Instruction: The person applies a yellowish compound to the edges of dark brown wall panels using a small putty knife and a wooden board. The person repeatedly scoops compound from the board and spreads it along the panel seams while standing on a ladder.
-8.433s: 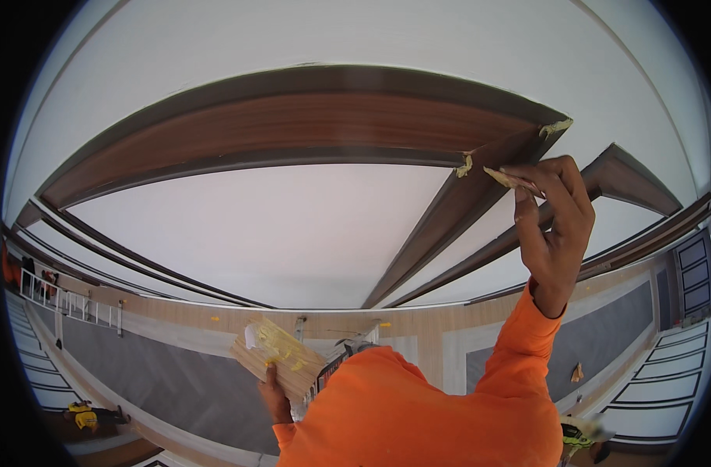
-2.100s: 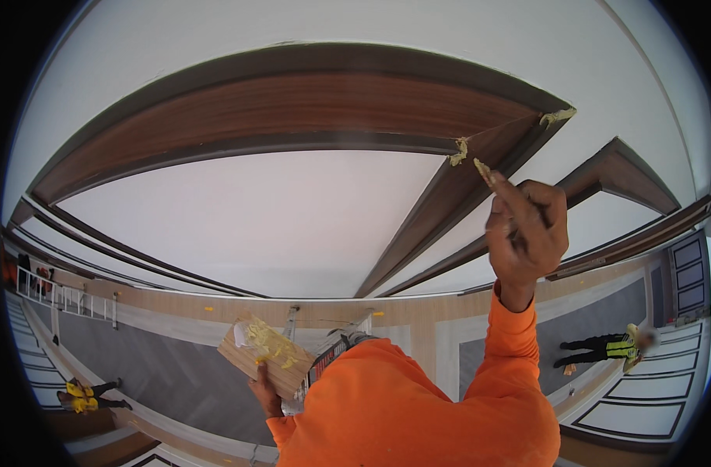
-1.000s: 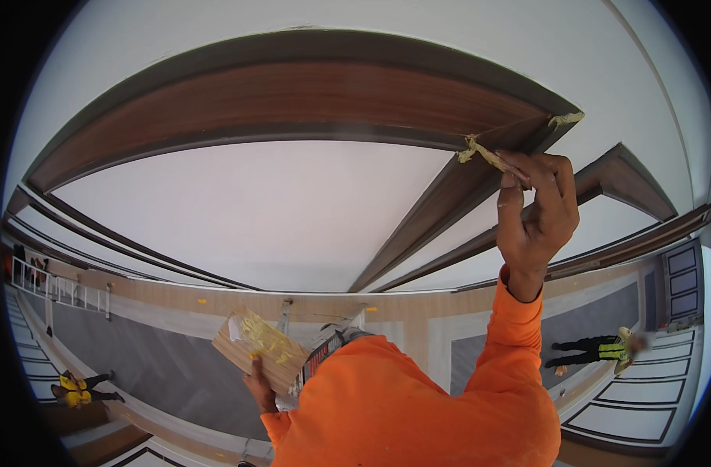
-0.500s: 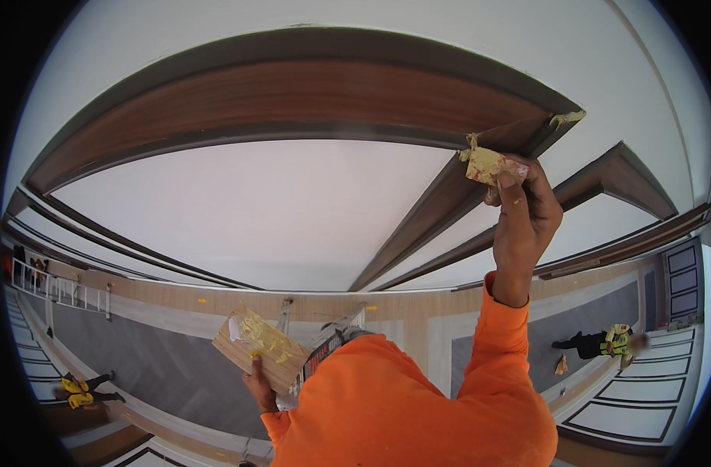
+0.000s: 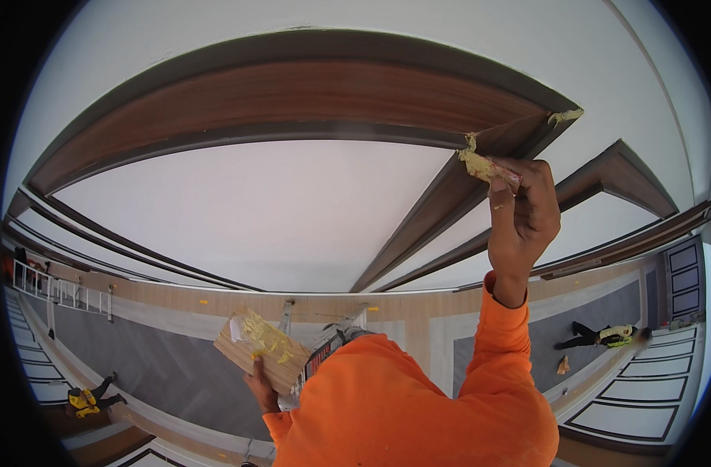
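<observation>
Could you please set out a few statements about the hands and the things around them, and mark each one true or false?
1. The right hand holds a small flat piece smeared with yellowish paste. True.
2. The left hand is empty. False: the left hand holds a wooden board.
3. A paste lump sits at the outer corner of the dark brown trim. True.
4. The sleeve on the raised arm is green. False: the sleeve is orange.
5. The wooden board is bare. False: yellowish paste covers part of it.
</observation>
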{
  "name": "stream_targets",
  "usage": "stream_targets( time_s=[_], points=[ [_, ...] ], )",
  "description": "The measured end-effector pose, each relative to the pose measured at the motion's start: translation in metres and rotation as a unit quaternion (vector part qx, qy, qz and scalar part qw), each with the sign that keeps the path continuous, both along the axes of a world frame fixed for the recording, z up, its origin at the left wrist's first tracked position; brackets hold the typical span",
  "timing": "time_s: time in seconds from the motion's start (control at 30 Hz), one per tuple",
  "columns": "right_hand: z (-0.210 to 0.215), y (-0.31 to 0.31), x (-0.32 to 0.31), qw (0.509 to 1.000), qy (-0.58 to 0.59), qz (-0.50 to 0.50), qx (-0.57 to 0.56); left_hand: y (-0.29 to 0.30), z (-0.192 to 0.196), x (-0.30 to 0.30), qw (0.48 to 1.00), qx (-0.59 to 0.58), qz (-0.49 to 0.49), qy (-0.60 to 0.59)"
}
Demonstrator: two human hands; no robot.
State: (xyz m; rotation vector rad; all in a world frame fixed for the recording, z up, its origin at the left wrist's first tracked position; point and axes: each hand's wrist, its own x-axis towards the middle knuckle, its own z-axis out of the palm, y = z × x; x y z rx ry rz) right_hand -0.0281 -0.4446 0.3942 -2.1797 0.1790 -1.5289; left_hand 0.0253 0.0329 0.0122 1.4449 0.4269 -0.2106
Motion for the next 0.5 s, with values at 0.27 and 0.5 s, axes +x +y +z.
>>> stream_targets(
  time_s=[0.27,0.5],
  points=[
    [0.003,0.0,0.006,0.999,-0.045,-0.029,0.002,0.002,-0.005,0.0,1.0,-0.015,-0.005,-0.013],
    [0.005,-0.002,0.006,0.997,-0.046,-0.068,-0.013,0.006,-0.012,0.0,1.0,-0.004,0.0,-0.01]
  ],
)
